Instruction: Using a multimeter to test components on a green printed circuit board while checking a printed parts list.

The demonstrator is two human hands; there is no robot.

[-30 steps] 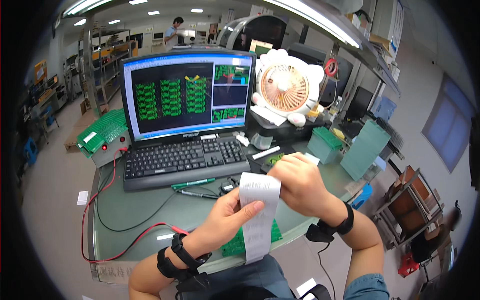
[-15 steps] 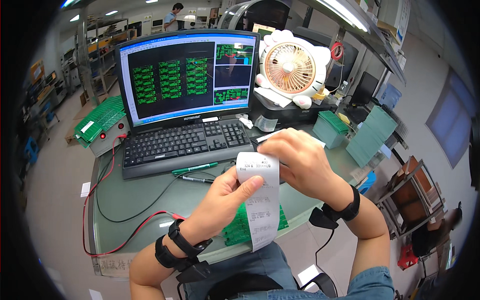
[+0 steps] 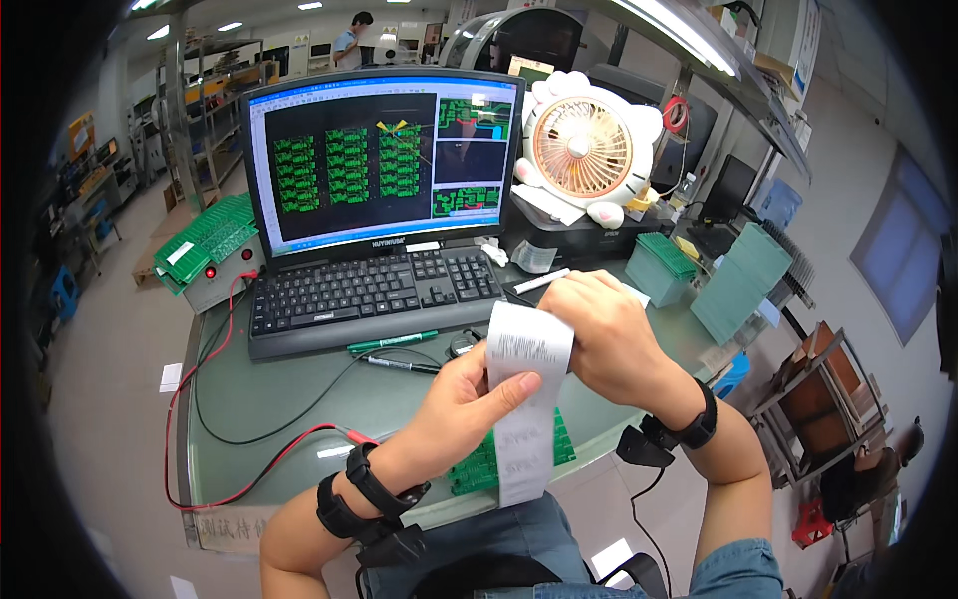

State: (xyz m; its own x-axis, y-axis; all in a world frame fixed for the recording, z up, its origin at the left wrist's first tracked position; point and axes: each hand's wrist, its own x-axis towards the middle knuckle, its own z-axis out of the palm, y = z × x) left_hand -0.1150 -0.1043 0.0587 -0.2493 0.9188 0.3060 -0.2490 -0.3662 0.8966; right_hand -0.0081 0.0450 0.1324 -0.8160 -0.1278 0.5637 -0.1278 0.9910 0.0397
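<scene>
A long printed paper strip (image 3: 521, 449) hangs in front of me, its top curled back and its lower end over the desk's near edge. My left hand (image 3: 454, 404) is closed on the strip's left side, the thumb flat across its front. At the upper right edge of the paper, my right hand (image 3: 607, 324) is closed with its fingers curled round it; the fingertips are partly hidden. Beneath the strip lies a green circuit board (image 3: 474, 469), partly covered by it. Both wrists wear black straps.
Beyond my hands are a black keyboard (image 3: 374, 298), a monitor (image 3: 349, 165), a green marker (image 3: 399, 342) and a black pen (image 3: 399, 365). Red and black leads (image 3: 299, 436) run along the left. A white fan (image 3: 584, 150) stands on a black printer (image 3: 589, 238); a bin (image 3: 659, 280) holds boards.
My right hand has come down slightly and to the right along the strip. The paper has shifted a little right, showing a different printed stretch. Yellow marks now show on the monitor.
</scene>
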